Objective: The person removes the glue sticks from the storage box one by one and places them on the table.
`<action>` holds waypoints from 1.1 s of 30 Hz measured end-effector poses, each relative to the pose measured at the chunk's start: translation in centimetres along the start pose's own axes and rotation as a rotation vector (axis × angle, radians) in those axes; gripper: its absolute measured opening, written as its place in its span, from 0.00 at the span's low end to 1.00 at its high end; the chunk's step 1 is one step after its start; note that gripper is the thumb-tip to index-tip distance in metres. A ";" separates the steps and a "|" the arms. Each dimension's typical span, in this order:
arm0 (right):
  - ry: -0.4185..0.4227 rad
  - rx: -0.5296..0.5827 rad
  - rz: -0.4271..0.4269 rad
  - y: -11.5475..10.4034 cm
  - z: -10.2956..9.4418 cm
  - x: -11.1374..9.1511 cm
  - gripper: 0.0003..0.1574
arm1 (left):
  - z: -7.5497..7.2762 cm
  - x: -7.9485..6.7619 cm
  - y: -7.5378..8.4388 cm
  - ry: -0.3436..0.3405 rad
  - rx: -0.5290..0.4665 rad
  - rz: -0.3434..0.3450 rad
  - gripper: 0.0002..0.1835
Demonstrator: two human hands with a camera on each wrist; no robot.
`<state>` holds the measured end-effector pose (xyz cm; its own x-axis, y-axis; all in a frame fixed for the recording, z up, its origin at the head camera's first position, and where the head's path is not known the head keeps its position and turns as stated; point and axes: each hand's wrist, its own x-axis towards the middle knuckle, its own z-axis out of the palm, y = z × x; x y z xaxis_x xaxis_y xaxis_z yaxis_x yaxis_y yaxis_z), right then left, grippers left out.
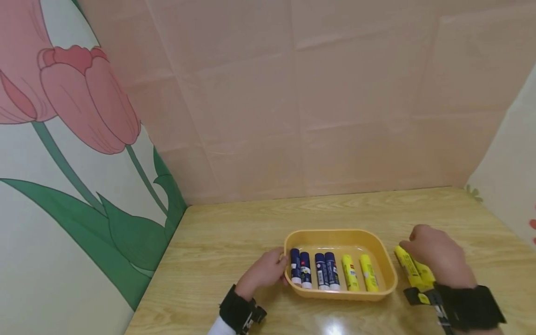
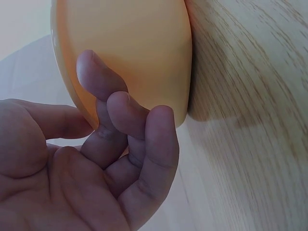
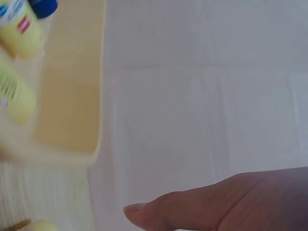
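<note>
A yellow plastic tray [image 1: 341, 295] lies on the table. In it stand in a row several dark blue glue sticks [image 1: 321, 271] with white ends, then two yellow glue sticks [image 1: 350, 273]. My left hand [image 1: 264, 269] pinches the tray's left rim between thumb and forefinger; the other fingers curl along the outer wall [image 2: 159, 43]. Right of the tray, two more yellow glue sticks [image 1: 408, 266] lie side by side on the table. My right hand [image 1: 439, 256] is just over them and hides part of them. Its thumb [image 3: 168, 209] is stretched out; its other fingers are mostly hidden.
The wooden table [image 1: 222, 232] reaches back to a wall covered in pinkish paper [image 1: 318, 116]. A side panel with painted tulips [image 1: 88, 93] borders it on the left, a pale panel [image 1: 515, 172] on the right. Dark straps with small cameras [image 1: 469, 304] circle both wrists.
</note>
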<state>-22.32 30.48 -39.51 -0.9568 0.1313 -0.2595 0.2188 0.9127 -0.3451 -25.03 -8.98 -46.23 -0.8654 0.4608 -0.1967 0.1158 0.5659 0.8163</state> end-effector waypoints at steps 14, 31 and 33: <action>0.066 -0.021 -0.099 -4.5 0.9 -1.5 0.31 | 0.0 0.2 -0.2 0.000 -0.007 0.010 0.15; 0.076 -0.052 -0.081 -7.3 3.9 -2.2 0.29 | 0.0 0.5 -0.2 0.001 -0.004 0.033 0.15; 0.060 -0.056 -0.079 -7.5 4.4 -2.2 0.28 | 0.0 0.5 -0.2 0.002 -0.002 0.029 0.15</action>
<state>-20.98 21.65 -40.28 -0.9808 0.0798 -0.1781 0.1331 0.9410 -0.3112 -25.45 -8.90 -46.51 -0.8625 0.4760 -0.1717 0.1403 0.5510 0.8226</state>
